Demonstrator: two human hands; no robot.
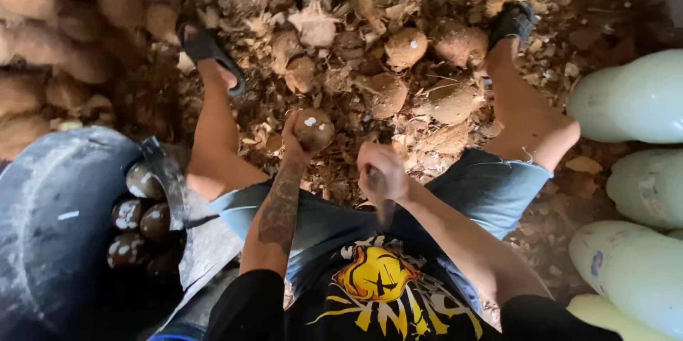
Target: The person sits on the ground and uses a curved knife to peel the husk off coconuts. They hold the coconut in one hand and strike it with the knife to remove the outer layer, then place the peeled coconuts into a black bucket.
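Observation:
My left hand [293,143] grips a brown, round coconut [314,128] held out in front of my knees. My right hand [381,169] is closed around the handle of a dark knife [384,207] whose blade points down toward my lap. The two hands are about a hand's width apart. On the ground beyond them lie several more husked coconuts [406,47] among dry husk scraps.
A dark bin [57,227] at the lower left holds several dark shelled coconuts [142,221]. Unhusked coconuts [43,42] pile up at the upper left. Pale plastic jugs [633,99] stand along the right edge. My sandalled feet [210,56] rest on the husk litter.

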